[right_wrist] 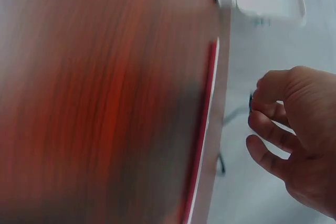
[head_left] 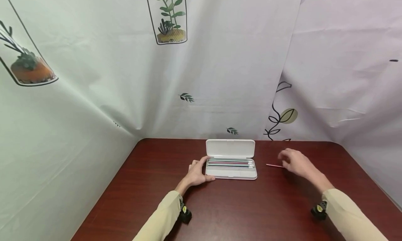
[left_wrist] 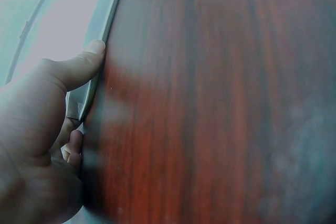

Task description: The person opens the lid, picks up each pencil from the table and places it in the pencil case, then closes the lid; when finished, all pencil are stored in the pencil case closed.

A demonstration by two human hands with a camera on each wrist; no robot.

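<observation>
Nearest to the person, two beige sleeves come in over the near edge of the dark red wooden counter, each with a small camera at the wrist.

Further in, the left hand rests at the left end of the white pencil case. Its thumb and fingers curl around that short end, so the grip is closed on the case; in my judgement this keeps the case from sliding. The left wrist view shows the thumb pressed on the rim.

The case lies open near the middle of the far edge of the counter. Its lid stands up toward the back, and several thin coloured pencils lie side by side in the far part of the tray.

To the right of the case, the right hand hovers over a red pencil that lies alone on the counter. The fingers are loosely bent and hold nothing; the pencil looks just apart from them.

Behind the counter hangs a pale curtain printed with plants.
</observation>
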